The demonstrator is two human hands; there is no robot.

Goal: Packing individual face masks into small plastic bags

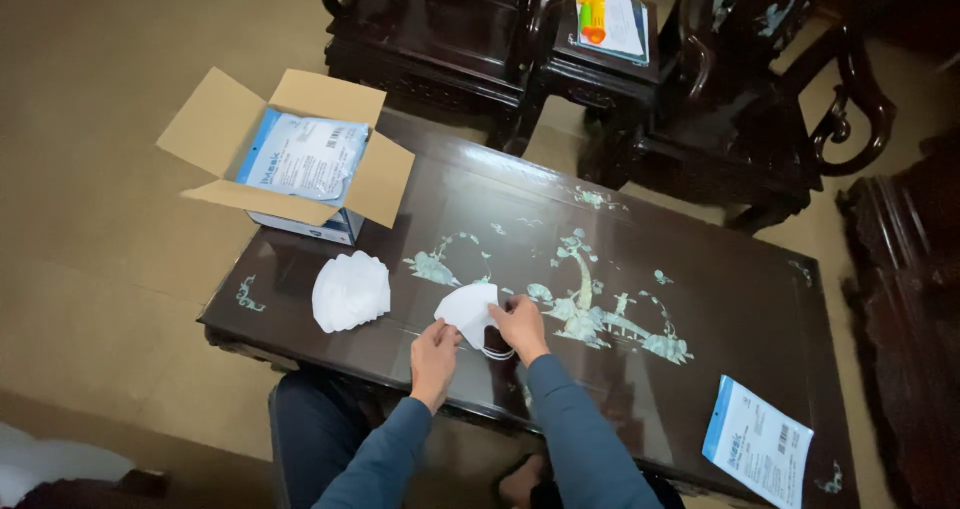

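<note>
both hands, left hand (pixel 434 354) and right hand (pixel 518 326), seemingly pinch closed on white mask (pixel 468 311).

Both forearms, sleeved in blue-grey, are extended forward and angled slightly toward each other. The left hand (pixel 433 357) is held palm down, its fingers curled and pinched together at the tips. The right hand (pixel 519 326) is set just beside it, knuckles up, fingers bent and closed in a grip.

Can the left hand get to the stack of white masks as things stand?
Probably yes. The left hand pinches the single white mask, and the stack of white masks lies just to its left on bare table, nothing between; it must let go first.
</note>
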